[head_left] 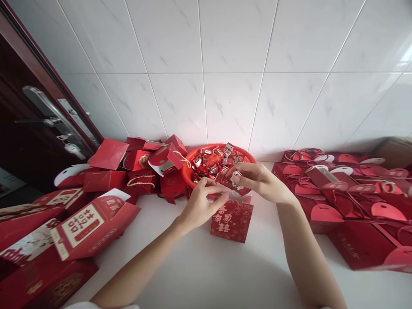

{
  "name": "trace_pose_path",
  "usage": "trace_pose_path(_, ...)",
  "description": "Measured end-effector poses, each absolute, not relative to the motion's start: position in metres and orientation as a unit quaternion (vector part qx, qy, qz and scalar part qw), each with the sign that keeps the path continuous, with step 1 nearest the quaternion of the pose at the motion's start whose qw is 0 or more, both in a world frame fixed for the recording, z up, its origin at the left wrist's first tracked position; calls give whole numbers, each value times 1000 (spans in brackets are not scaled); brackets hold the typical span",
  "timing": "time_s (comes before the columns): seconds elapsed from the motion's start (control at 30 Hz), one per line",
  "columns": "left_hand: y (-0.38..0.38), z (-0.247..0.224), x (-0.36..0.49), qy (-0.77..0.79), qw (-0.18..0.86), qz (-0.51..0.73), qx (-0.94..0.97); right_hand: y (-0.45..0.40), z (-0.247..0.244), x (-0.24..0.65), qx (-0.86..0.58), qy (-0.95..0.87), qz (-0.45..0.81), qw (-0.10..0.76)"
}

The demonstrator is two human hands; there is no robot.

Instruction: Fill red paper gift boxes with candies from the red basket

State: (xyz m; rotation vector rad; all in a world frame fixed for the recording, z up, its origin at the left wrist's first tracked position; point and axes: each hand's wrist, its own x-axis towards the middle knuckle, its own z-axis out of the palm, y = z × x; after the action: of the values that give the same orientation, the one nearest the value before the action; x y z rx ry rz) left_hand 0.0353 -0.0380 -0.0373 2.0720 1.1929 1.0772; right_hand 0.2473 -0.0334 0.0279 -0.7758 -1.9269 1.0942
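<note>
A small red gift box (230, 223) with gold characters on its front stands upright on the white table before me. At its top left edge, my left hand (204, 201) has its thumb and fingers closed on the cardboard. My right hand (262, 182) pinches the raised top flap (237, 180), which carries a pale ornament. The inside of the box is hidden by the flap and my fingers. Just behind it, a red plastic basket (249, 156) contains many small wrapped candies (210, 161).
Red gift boxes (106, 184) are heaped on the left, some with rope handles, and a larger box (93, 223) lies nearer. Rows of open red boxes (350, 206) fill the right side. A tiled wall (231, 107) rises behind; a dark door (28, 128) stands at left.
</note>
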Motion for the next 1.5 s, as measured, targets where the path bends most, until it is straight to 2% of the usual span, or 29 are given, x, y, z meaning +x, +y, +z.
trace_pose_path(0.23, -48, -29, 23, 453, 319, 297, 778, -35, 24, 244, -330, -816, 357, 312)
trace_pose_path(0.4, -47, -33, 18, 451, 329, 282, 780, -44, 28, 245, -295, -873, 269, 279)
trace_pose_path(0.63, -45, -36, 18, 427, 315, 298, 793, -49, 30, 243, -260, -897, 256, 250)
trace_pose_path(0.77, -45, -37, 17, 431, 327, 291, 789, -49, 29, 243, -291, -892, 228, 261)
trace_pose_path(0.9, -44, -37, 17, 432, 334, 286, 787, -52, 28, 242, -299, -893, 242, 235)
trace_pose_path(0.97, -44, -36, 17, 431, 336, 285, 787, -55, 28, 243, -313, -888, 231, 245)
trace_pose_path(1.17, -46, -36, 17, 425, 328, 305, 787, -66, 41, 260, -373, -830, 210, 358)
trace_pose_path(1.27, -45, -38, 19, 407, 310, 330, 793, -69, 39, 273, -415, -800, 218, 373)
trace_pose_path(1.43, -40, -53, 27, 353, 209, 417, 811, -75, -6, 282, -445, -800, 228, 332)
trace_pose_path(1.5, -38, -61, 30, 342, 183, 455, 801, -80, -29, 278, -465, -775, 250, 349)
